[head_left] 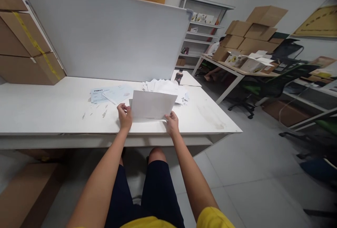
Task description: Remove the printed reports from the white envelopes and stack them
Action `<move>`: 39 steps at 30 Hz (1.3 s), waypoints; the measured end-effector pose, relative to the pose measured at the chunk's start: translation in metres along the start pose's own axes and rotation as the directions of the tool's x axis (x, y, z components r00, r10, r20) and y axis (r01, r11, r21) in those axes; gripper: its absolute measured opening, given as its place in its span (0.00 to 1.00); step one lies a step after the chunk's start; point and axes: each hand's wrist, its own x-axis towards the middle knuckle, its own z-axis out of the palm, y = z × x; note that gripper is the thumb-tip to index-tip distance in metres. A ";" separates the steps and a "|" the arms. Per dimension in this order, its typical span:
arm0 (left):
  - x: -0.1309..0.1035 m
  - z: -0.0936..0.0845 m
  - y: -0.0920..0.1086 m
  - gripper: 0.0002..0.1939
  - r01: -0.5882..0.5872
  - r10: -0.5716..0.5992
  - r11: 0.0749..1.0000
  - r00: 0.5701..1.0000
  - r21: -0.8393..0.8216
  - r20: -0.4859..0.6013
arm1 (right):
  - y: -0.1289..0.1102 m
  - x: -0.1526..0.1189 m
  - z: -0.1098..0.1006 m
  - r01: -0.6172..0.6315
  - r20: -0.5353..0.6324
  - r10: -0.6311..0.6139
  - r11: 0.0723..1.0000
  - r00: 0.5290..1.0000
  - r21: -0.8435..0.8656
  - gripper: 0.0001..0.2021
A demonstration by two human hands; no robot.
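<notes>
A white sheet of paper (154, 104) stands tilted up above the table's front part, its broad side facing me. It looks folded or doubled, with a second edge showing low down and at the left. My right hand (172, 122) pinches its lower right corner, thumb on the near side. At the left edge, my left hand (124, 116) has its fingers curled and closed against the paper. Behind the sheet lies a spread heap of white papers (163, 86), partly hidden by it. To the left are light blue printed papers (110, 94).
The white table (52, 108) has small scraps left of my hands. A dark bottle (178, 76) stands behind the heap. A grey-white panel (110, 35) rises at the back. Cardboard boxes (28, 45) are stacked left, with more boxes (250, 33) on another table, near office chairs.
</notes>
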 end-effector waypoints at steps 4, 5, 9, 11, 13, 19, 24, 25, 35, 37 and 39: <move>-0.001 -0.004 0.004 0.17 -0.071 0.065 0.997 0.983 0.028 0.174 | 0.000 -0.003 0.002 -0.013 -0.051 0.022 0.986 0.998 0.164 0.16; -0.001 -0.005 0.005 0.18 -0.086 0.077 0.996 0.979 0.038 0.186 | 0.000 -0.004 0.003 -0.028 -0.036 0.035 0.983 0.999 0.179 0.16; -0.001 -0.005 0.003 0.19 -0.047 0.031 0.996 0.978 0.074 0.208 | 0.000 -0.005 0.004 -0.045 0.011 0.044 0.987 0.999 0.153 0.18; -0.001 -0.004 0.002 0.16 -0.021 -0.008 0.993 0.969 0.117 0.246 | -0.001 -0.006 0.004 -0.022 0.033 0.019 0.996 0.999 0.092 0.17; -0.001 -0.003 0.002 0.14 -0.005 -0.033 0.987 0.971 0.159 0.237 | -0.003 -0.007 0.004 0.007 0.066 -0.008 1.000 0.998 0.023 0.17; -0.002 -0.002 0.000 0.10 -0.007 -0.012 0.994 0.986 0.113 0.167 | -0.008 -0.010 0.006 0.010 0.097 -0.001 0.995 0.995 -0.095 0.14; -0.001 -0.002 -0.002 0.07 0.049 -0.061 0.997 0.967 0.056 0.247 | -0.008 -0.012 0.007 0.005 0.062 0.002 0.994 0.998 -0.109 0.16; 0.000 -0.002 -0.003 0.07 0.072 -0.082 0.996 0.967 0.048 0.241 | -0.008 -0.012 0.008 0.015 0.069 -0.007 0.993 0.998 -0.119 0.16; 0.009 -0.006 -0.005 0.08 0.146 -0.148 0.989 0.983 0.019 0.112 | -0.018 -0.017 0.013 -0.021 0.164 0.078 0.945 0.983 -0.326 0.10; 0.008 -0.007 -0.005 0.08 0.154 -0.156 0.988 0.982 0.023 0.106 | -0.018 -0.020 0.012 -0.016 0.187 0.081 0.945 0.979 -0.326 0.09; 0.008 -0.007 -0.004 0.08 0.162 -0.163 0.987 0.983 0.024 0.089 | -0.018 -0.023 0.011 -0.013 0.215 0.087 0.946 0.973 -0.323 0.09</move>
